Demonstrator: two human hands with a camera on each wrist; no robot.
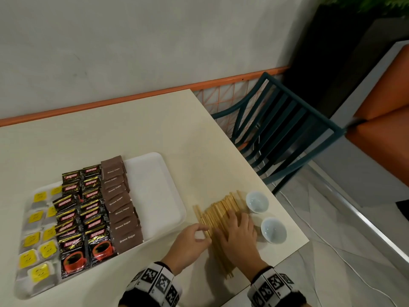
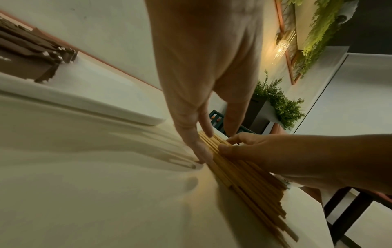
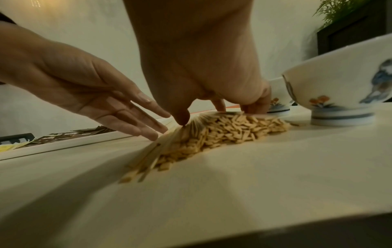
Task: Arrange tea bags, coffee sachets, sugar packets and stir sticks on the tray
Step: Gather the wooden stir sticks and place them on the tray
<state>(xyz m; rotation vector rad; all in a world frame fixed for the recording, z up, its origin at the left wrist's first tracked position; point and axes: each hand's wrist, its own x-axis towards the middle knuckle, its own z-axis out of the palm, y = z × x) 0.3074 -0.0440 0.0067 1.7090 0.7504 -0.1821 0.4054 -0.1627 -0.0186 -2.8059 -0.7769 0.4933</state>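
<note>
On the left of the tabletop (image 1: pixel 137 134) the white tray (image 1: pixel 159 196) already carries three kinds in columns: tea bags (image 1: pixel 38 238) with yellow tags at far left, their print too small to read; then coffee sachets (image 1: pixel 81 216) in black packs reading "KOPIKO SUPREMO" with a red cup pictured; then brown sugar packets (image 1: pixel 122 207) marked "Brown Sugar". The right strip of the tray is bare, so the stir sticks look like the last kind to place, and that step is in hand. To the right of the tray, on the tabletop, lies the loose heap of wooden stir sticks (image 1: pixel 218 216), fanned and uneven at the ends. The left hand (image 1: pixel 190 242) sits at the heap's left edge, its fingers (image 3: pixel 135 120) nearly straight and together, touching the outer sticks without closing round them. The right hand (image 1: pixel 238 235) lies flat over the heap, fingers spread and bent down at the tips, pressing, not gripping. Next, I judge, the hands must squeeze the sticks into one bundle, square the ends, lift and set it on the bare strip. Just right stand two small white bowls (image 1: pixel 257 201), unlettered.
</note>
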